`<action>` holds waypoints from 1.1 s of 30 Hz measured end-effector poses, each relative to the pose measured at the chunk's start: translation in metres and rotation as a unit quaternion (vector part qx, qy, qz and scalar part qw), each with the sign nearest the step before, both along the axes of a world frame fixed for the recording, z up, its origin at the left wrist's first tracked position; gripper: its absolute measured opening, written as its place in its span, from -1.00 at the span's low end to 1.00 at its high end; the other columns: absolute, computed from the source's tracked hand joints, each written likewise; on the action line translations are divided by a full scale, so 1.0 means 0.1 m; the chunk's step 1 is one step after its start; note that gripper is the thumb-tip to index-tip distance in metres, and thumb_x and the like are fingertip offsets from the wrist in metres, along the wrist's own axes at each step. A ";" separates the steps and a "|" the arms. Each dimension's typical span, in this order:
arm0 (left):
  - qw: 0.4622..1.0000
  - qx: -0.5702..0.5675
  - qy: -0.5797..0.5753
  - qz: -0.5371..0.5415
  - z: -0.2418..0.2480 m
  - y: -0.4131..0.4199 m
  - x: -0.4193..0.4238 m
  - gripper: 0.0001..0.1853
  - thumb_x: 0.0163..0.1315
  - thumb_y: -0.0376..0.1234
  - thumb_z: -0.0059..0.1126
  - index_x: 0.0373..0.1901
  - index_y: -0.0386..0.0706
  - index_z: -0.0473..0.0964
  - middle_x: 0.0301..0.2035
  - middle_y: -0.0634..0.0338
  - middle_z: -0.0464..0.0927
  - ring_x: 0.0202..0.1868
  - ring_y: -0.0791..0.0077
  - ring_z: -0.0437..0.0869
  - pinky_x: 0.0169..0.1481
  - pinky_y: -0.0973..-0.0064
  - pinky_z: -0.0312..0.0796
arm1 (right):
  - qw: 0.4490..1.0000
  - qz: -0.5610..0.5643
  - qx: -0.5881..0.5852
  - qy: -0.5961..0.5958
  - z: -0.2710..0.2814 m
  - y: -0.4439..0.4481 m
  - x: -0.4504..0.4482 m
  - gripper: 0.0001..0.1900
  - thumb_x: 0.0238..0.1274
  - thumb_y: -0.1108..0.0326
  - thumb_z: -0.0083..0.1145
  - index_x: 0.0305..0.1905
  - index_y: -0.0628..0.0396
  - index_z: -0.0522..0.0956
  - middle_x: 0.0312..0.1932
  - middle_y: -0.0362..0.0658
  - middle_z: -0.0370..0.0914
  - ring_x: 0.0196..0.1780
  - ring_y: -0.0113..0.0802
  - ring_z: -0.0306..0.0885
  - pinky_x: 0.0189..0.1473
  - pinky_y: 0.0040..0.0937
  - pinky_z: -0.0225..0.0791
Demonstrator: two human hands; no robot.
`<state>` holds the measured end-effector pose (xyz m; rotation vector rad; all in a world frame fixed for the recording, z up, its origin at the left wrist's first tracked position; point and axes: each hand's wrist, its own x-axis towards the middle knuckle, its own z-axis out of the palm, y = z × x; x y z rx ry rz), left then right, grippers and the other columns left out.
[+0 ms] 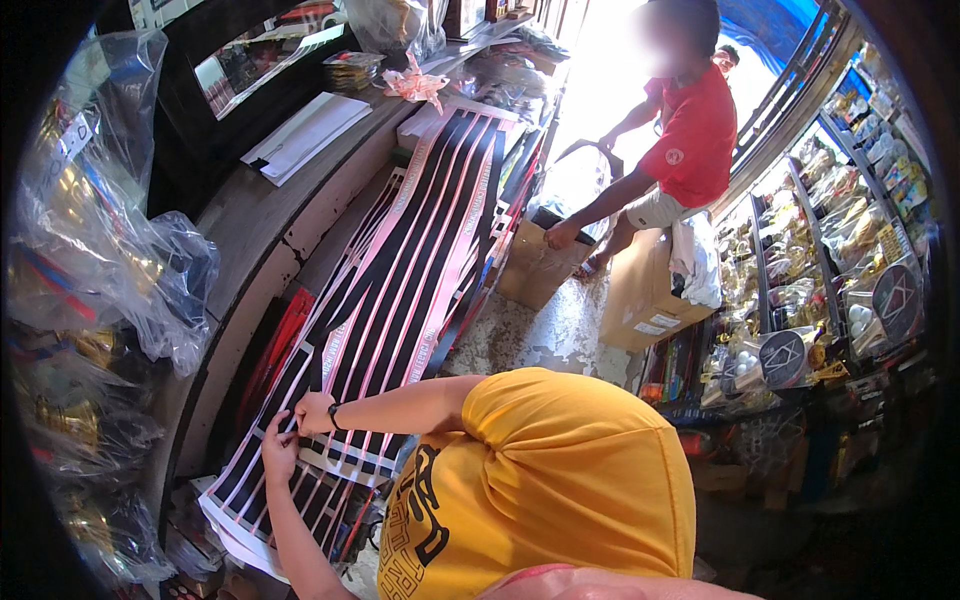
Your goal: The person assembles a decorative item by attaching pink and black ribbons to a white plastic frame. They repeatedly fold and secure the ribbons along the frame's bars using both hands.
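Observation:
Long printed sheets (431,285) lie lengthwise in front of me, with black stripes edged in pink and white and some lettering. A loose black strip (322,330) runs across them to my right hand (311,414), which wears a dark wristband and has its fingers closed on the strip's near end. Close beside it is my left hand (279,452), with thumb and forefinger bent toward the right fingertips. Whether the left fingers pinch anything is too small to tell. More striped sheets (240,510) show beneath the top layer near my left forearm.
Clear plastic bags (112,262) with gold-coloured items hang at left. Paper sheets (307,135) rest on a curved ledge (300,202). A person in a red shirt (694,142) grips a cardboard box (536,270); another box (652,292) stands nearby. Shelves (799,240) hold bagged goods.

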<state>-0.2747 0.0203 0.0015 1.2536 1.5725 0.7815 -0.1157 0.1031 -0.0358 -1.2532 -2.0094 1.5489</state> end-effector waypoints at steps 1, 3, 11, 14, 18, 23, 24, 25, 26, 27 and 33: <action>1.000 -0.011 -0.009 0.006 -0.01 0.01 0.00 -0.38 0.20 -0.69 0.05 0.30 -0.10 0.30 -0.38 0.11 0.64 -0.46 0.61 0.53 -0.41 0.64 0.32 | 1.000 -0.005 0.002 0.012 0.01 -0.01 0.01 -0.85 -0.39 0.23 0.36 -0.54 -0.07 0.67 -0.53 -0.24 0.65 -0.39 -0.29 0.65 -0.33 -0.32 0.48; 1.000 -0.016 -0.010 0.009 -0.03 0.01 -0.01 -0.43 0.21 -0.69 0.04 0.25 -0.11 0.30 -0.35 0.09 0.65 -0.41 0.62 0.55 -0.37 0.67 0.31 | 0.999 -0.011 0.018 0.046 0.03 -0.05 0.03 -0.88 -0.34 0.26 0.35 -0.57 -0.03 0.65 -0.58 -0.24 0.62 -0.44 -0.32 0.64 -0.37 -0.35 0.48; 0.992 0.003 -0.109 0.063 -0.19 -0.05 0.01 -0.45 0.18 -0.70 0.04 0.21 -0.14 0.30 -0.34 0.12 0.63 -0.34 0.58 0.60 -0.26 0.69 0.35 | 0.989 -0.007 0.109 0.101 -0.07 -0.11 0.08 -0.87 -0.37 0.32 0.38 -0.62 0.02 0.61 -0.53 -0.20 0.59 -0.39 -0.27 0.61 -0.36 -0.27 0.44; 0.986 0.018 -0.144 0.080 -0.25 -0.06 0.03 -0.43 0.17 -0.71 0.04 0.23 -0.18 0.28 -0.32 0.10 0.64 -0.34 0.55 0.62 -0.24 0.69 0.38 | 0.978 -0.004 0.161 0.133 -0.18 -0.11 0.06 -0.85 -0.39 0.34 0.40 -0.61 0.04 0.60 -0.53 -0.18 0.57 -0.32 -0.21 0.59 -0.27 -0.23 0.41; 0.970 -0.016 -0.221 0.099 -0.28 -0.08 0.02 -0.39 0.15 -0.71 0.04 0.27 -0.21 0.25 -0.31 0.05 0.65 -0.32 0.50 0.65 -0.19 0.64 0.44 | 0.979 0.009 0.128 0.160 -0.32 -0.09 0.05 -0.84 -0.36 0.32 0.40 -0.61 0.07 0.59 -0.52 -0.18 0.57 -0.31 -0.19 0.57 -0.20 -0.25 0.40; 0.952 -0.028 -0.285 0.111 -0.25 -0.08 0.08 -0.36 0.15 -0.71 0.01 0.31 -0.20 0.22 -0.29 0.02 0.64 -0.28 0.44 0.68 -0.14 0.60 0.48 | 0.967 0.028 0.155 0.203 -0.34 -0.06 0.08 -0.82 -0.31 0.28 0.41 -0.58 0.08 0.59 -0.51 -0.16 0.57 -0.31 -0.19 0.57 -0.20 -0.24 0.40; 0.951 -0.028 -0.286 0.113 -0.23 -0.09 0.09 -0.35 0.15 -0.71 0.00 0.31 -0.20 0.21 -0.28 0.01 0.64 -0.26 0.43 0.68 -0.13 0.59 0.48 | 0.969 0.035 0.153 0.193 -0.33 -0.06 0.09 -0.81 -0.30 0.28 0.41 -0.58 0.08 0.59 -0.50 -0.16 0.57 -0.31 -0.19 0.57 -0.21 -0.23 0.40; 0.956 -0.031 -0.264 0.121 -0.21 -0.09 0.10 -0.36 0.16 -0.71 0.00 0.32 -0.21 0.21 -0.27 0.02 0.64 -0.26 0.44 0.68 -0.12 0.58 0.48 | 0.967 0.032 0.155 0.201 -0.31 -0.05 0.10 -0.81 -0.29 0.27 0.42 -0.57 0.07 0.60 -0.50 -0.15 0.57 -0.31 -0.18 0.57 -0.21 -0.23 0.41; 0.961 -0.033 -0.242 0.129 -0.19 -0.10 0.12 -0.36 0.17 -0.70 0.00 0.33 -0.21 0.21 -0.26 0.03 0.63 -0.25 0.45 0.67 -0.12 0.58 0.48 | 0.970 0.028 0.151 0.189 -0.29 -0.06 0.11 -0.81 -0.28 0.25 0.42 -0.56 0.07 0.60 -0.49 -0.14 0.58 -0.30 -0.18 0.58 -0.22 -0.23 0.41; 0.964 -0.032 -0.229 0.129 -0.16 -0.12 0.12 -0.36 0.18 -0.70 0.00 0.33 -0.22 0.21 -0.24 0.04 0.62 -0.24 0.46 0.66 -0.11 0.57 0.47 | 0.976 0.026 0.144 0.162 -0.28 -0.06 0.11 -0.80 -0.27 0.24 0.42 -0.56 0.07 0.60 -0.49 -0.13 0.58 -0.30 -0.17 0.58 -0.22 -0.23 0.42; 0.999 0.028 -0.028 0.036 -0.01 -0.15 0.16 -0.48 0.22 -0.65 0.06 0.25 -0.27 0.37 -0.23 0.14 0.59 -0.22 0.53 0.61 -0.03 0.59 0.45 | 0.987 0.049 0.095 0.116 -0.18 -0.04 0.13 -0.76 -0.22 0.16 0.44 -0.52 0.05 0.62 -0.48 -0.14 0.61 -0.32 -0.20 0.62 -0.29 -0.26 0.43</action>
